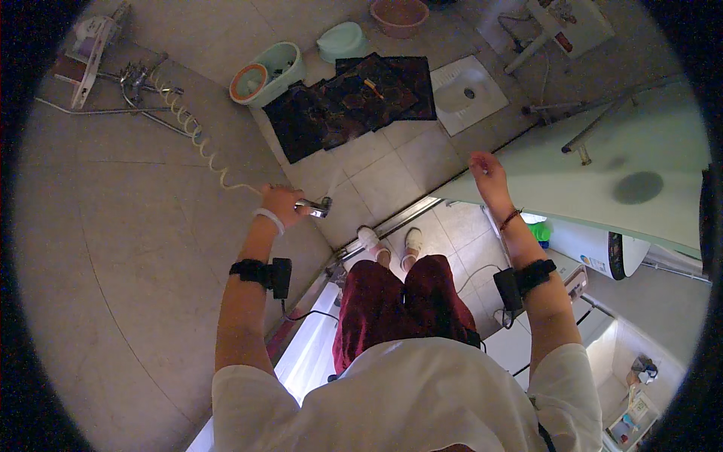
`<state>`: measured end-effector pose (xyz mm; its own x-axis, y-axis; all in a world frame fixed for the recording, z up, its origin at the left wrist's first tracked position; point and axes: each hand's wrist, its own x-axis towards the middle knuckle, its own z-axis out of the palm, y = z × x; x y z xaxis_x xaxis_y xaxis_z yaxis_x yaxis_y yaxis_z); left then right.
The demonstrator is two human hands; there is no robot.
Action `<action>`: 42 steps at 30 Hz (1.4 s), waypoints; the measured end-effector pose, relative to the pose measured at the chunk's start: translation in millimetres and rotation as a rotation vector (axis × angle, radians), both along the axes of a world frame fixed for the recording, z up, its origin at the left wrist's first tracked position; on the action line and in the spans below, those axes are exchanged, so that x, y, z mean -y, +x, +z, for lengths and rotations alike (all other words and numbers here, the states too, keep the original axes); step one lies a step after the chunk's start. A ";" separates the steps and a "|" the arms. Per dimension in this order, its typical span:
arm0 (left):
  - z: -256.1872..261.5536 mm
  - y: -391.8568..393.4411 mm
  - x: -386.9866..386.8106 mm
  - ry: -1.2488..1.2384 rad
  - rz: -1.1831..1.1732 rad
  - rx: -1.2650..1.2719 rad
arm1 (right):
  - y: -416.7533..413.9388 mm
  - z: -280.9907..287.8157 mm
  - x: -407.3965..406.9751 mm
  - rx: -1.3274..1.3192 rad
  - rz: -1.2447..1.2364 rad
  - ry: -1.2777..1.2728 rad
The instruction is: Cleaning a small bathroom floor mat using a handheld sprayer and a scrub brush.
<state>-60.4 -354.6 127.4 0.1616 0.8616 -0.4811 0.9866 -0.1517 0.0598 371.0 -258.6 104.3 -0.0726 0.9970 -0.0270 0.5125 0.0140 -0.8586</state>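
Observation:
My left hand (282, 204) is closed around a chrome handheld sprayer (317, 208), and a faint stream of water seems to leave its head. A pale coiled hose (197, 133) runs from the hand up to a wall tap (135, 82). Beyond the sprayer, dark patterned floor mats (361, 99) lie overlapping on the tiles, with a small orange and white object (371, 87) on them. My right hand (487, 169) is raised beside the edge of a pale green glass door (576, 175), its fingers curled; whether anything is in them is hard to see.
A white squat toilet (470, 95) adjoins the mats. Pale green tubs (282, 85) and a pink basin (400, 17) stand behind them. A metal door track (409, 217) crosses the floor at my feet. A white cylindrical water heater (582, 243) is at the right.

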 end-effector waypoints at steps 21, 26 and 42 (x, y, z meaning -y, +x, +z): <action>23.8 -43.0 1.2 0.047 0.159 -0.209 | -3.7 -0.8 1.7 -0.092 0.009 -0.084; 22.3 -46.5 -1.1 0.131 0.146 -0.205 | -3.2 -0.8 2.9 -0.093 -0.005 -0.053; 18.7 -1.1 -18.2 0.077 0.104 -0.141 | 3.2 -8.9 7.2 -0.006 -0.045 0.004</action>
<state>-61.6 -336.4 146.1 0.0054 0.9054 -0.4244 0.9950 -0.0472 -0.0879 374.2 -265.8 95.4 -0.0281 0.9993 -0.0228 0.5075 -0.0053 -0.8616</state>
